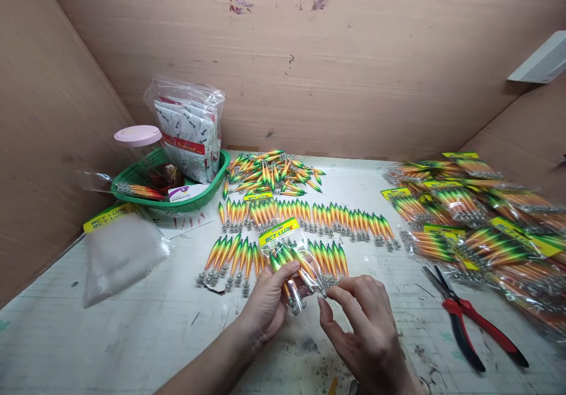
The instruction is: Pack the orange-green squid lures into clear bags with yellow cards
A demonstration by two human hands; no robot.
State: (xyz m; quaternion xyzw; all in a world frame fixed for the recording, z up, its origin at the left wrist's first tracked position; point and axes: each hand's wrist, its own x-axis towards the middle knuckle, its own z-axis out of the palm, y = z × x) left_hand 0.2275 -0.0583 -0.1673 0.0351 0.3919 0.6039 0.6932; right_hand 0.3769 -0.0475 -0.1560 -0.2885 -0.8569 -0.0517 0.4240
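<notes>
My left hand [269,303] is closed around a clear plastic bag [283,239] with a yellow "BCT LURE" header. Several green-and-orange squid jigs lie inside it, their hooks pointing toward me. My right hand [365,324] is at the bag's lower right, index fingertip by the hooks of one jig [312,268] and thumb a little apart. Whether that fingertip touches the hooks is hard to see. Behind the bag, loose squid jigs [354,221] stand in a long row, with a shorter row of jigs [221,256] nearer me. Another headed bag [260,212] lies over the long row.
A heap of loose jigs [269,171] lies at the back. Filled lure bags [460,200] are piled at right, behind red-handled pliers [464,312]. At left are a green basket [194,200] holding packets and a pink-lidded jar [138,135], and flat bags [124,259]. Board walls enclose the table.
</notes>
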